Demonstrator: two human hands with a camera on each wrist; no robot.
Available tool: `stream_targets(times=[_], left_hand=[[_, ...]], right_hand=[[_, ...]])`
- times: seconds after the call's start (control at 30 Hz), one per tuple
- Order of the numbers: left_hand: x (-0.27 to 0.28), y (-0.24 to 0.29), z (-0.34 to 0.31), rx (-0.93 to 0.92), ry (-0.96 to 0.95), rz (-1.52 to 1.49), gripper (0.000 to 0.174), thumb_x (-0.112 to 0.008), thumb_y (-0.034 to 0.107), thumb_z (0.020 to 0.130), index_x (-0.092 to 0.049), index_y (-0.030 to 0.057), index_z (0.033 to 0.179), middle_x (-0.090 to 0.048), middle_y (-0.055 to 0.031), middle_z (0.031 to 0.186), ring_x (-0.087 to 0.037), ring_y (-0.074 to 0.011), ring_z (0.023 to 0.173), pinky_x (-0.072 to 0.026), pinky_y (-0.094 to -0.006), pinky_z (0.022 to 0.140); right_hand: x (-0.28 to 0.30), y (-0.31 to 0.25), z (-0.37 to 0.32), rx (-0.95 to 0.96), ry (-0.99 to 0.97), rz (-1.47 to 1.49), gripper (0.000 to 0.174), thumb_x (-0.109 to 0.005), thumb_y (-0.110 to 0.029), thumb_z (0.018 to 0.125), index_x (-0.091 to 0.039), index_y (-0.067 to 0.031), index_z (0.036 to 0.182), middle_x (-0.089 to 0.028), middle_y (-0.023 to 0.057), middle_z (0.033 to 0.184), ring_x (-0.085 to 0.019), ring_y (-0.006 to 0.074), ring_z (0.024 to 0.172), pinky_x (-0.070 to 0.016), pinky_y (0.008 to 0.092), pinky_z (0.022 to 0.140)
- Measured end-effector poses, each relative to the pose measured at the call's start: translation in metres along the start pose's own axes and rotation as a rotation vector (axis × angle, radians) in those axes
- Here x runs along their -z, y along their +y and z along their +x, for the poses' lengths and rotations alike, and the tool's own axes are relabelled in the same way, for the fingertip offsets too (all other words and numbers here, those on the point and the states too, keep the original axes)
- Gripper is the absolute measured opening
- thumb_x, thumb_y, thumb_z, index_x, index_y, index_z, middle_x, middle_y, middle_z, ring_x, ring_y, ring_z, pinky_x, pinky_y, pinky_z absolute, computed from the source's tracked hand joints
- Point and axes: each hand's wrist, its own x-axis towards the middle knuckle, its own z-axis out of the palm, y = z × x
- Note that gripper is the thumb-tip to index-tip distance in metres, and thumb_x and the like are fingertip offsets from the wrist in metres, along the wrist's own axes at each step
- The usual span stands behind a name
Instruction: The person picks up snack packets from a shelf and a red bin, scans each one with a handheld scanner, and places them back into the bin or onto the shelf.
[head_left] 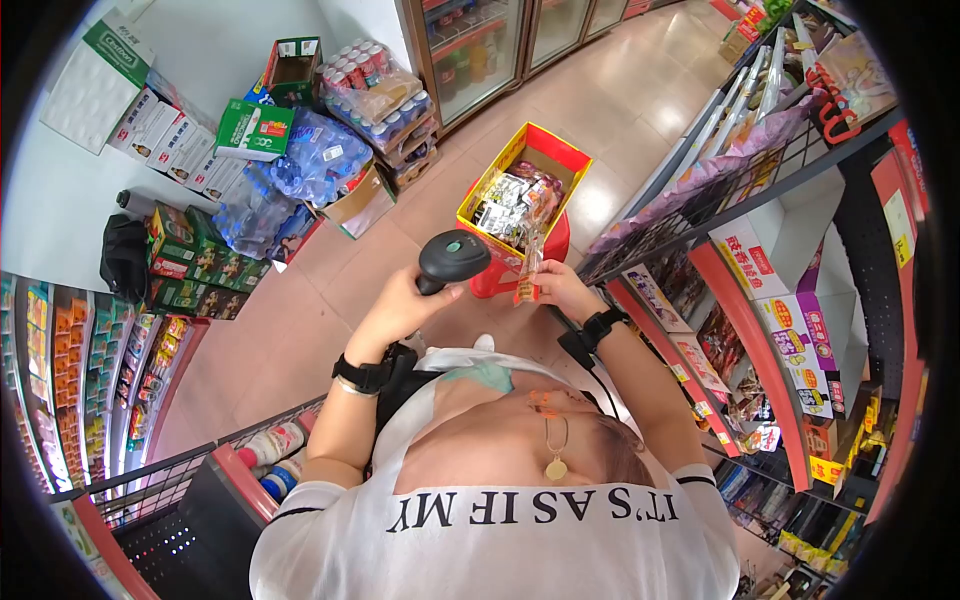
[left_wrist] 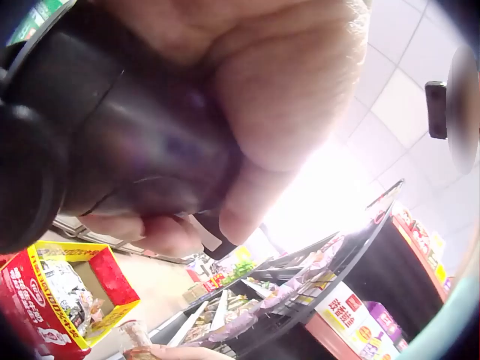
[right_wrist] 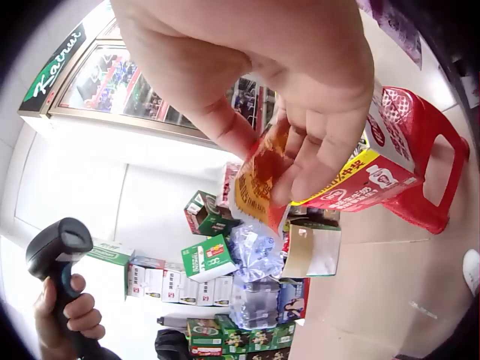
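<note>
a: a person's left hand (head_left: 400, 305) is clenched round the grip of a black scanner (head_left: 452, 256). the right hand (head_left: 562, 290) pinches a snack packet (head_left: 528, 270) just beside it, above the near edge of a yellow carton (head_left: 548, 140) on a red stool (head_left: 555, 245).

b: how would this be done well?

a: likely by holding the packet flat and taut, code side toward the scanner's window, and lifted clear of the carton so no other wrapper is read. where the code sits cannot be told.

b: and around them?

a: a wire snack shelf (head_left: 700, 215) runs close by the right forearm. water packs (head_left: 315, 160) and boxes (head_left: 255, 130) are stacked by the far wall. the packets heaped in the carton just below look likeliest to interfere.
</note>
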Motion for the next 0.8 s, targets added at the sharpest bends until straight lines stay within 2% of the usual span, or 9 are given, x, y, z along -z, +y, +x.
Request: stream_targets(times=[0.3,0.37,0.47,0.53,0.57,0.6,0.7,0.77,0.8], left_hand=[[0.027,-0.045,-0.046,0.197,0.212,-0.064,0.027,-0.072,0.021,0.076,-0.062,-0.0019,0.085,-0.058,-0.0012,0.066,-0.052,-0.0089,0.061,-0.0436,-0.0261,0.057],[0.034,-0.057,-0.058,0.219,0.242,-0.071,0.025,-0.072,0.02,0.076,-0.062,-0.0018,0.084,-0.058,-0.0008,0.066,-0.051,-0.0084,0.06,-0.0431,-0.0254,0.056],[0.036,-0.065,-0.076,0.232,0.326,-0.105,0.023,-0.072,0.018,0.077,-0.062,-0.0018,0.084,-0.057,-0.0001,0.065,-0.05,-0.0076,0.059,-0.0419,-0.0247,0.054],[0.037,-0.064,-0.086,0.248,0.387,-0.164,0.021,-0.07,0.017,0.078,-0.063,-0.0017,0.083,-0.057,-0.0001,0.064,-0.05,-0.0068,0.057,-0.0409,-0.0243,0.052],[0.038,-0.067,-0.089,0.246,0.388,-0.159,0.021,-0.07,0.017,0.078,-0.063,-0.0017,0.083,-0.057,-0.0001,0.064,-0.05,-0.0068,0.057,-0.0409,-0.0243,0.052],[0.04,-0.071,-0.092,0.245,0.398,-0.158,0.021,-0.07,0.018,0.078,-0.063,-0.0016,0.083,-0.057,-0.0003,0.064,-0.05,-0.0069,0.057,-0.0408,-0.0244,0.052],[0.041,-0.075,-0.092,0.243,0.403,-0.155,0.02,-0.069,0.018,0.079,-0.064,-0.0015,0.082,-0.057,-0.0005,0.064,-0.051,-0.0069,0.058,-0.0406,-0.0245,0.052],[0.04,-0.072,-0.086,0.2,0.407,-0.145,0.021,-0.069,0.019,0.079,-0.064,-0.0014,0.083,-0.057,-0.0008,0.064,-0.051,-0.0074,0.057,-0.0403,-0.0247,0.051],[0.04,-0.07,-0.081,0.192,0.391,-0.139,0.021,-0.069,0.019,0.079,-0.064,-0.0014,0.083,-0.057,-0.0008,0.064,-0.051,-0.0074,0.057,-0.0403,-0.0247,0.051]], right_hand=[[0.014,-0.024,0.074,-0.024,0.39,-0.225,0.024,-0.058,-0.007,0.079,-0.048,-0.0003,0.1,-0.06,0.0111,0.088,-0.063,0.0223,0.071,-0.0508,0.0329,0.062],[0.035,-0.018,0.113,0.003,0.446,-0.239,0.024,-0.06,-0.002,0.075,-0.053,0.0029,0.097,-0.062,0.0146,0.078,-0.063,0.0257,0.055,-0.0512,0.0327,0.045],[0.055,-0.023,0.153,0.026,0.561,-0.421,0.024,-0.06,-0.007,0.079,-0.051,0.004,0.099,-0.064,0.0184,0.083,-0.064,0.0243,0.054,-0.0482,0.0321,0.038],[0.121,0.007,0.205,0.058,0.581,-0.388,0.027,-0.062,-0.009,0.078,-0.051,0.0048,0.099,-0.064,0.0167,0.081,-0.066,0.0246,0.062,-0.0504,0.0349,0.046],[0.148,0.038,0.262,0.471,0.352,0.221,0.03,-0.061,-0.008,0.078,-0.05,0.0056,0.102,-0.064,0.0156,0.081,-0.066,0.0261,0.071,-0.0515,0.0383,0.058],[0.157,0.053,0.279,0.473,0.353,0.227,0.03,-0.061,-0.008,0.078,-0.05,0.0056,0.102,-0.064,0.0156,0.081,-0.066,0.0261,0.071,-0.0515,0.0383,0.058],[0.166,0.055,0.243,0.415,0.563,-0.215,0.025,-0.061,-0.007,0.076,-0.055,0.0061,0.096,-0.064,0.0176,0.078,-0.065,0.0306,0.078,-0.05,0.0393,0.068],[0.088,0.014,0.174,0.195,0.563,-0.765,0.018,-0.061,-0.006,0.073,-0.059,0.0068,0.086,-0.062,0.0222,0.077,-0.063,0.0344,0.076,-0.0496,0.0406,0.068],[0.081,0.017,0.159,0.114,0.508,-0.79,0.025,-0.057,-0.006,0.076,-0.057,-0.0021,0.1,-0.059,0.0102,0.084,-0.06,0.0223,0.07,-0.0489,0.0342,0.051]])
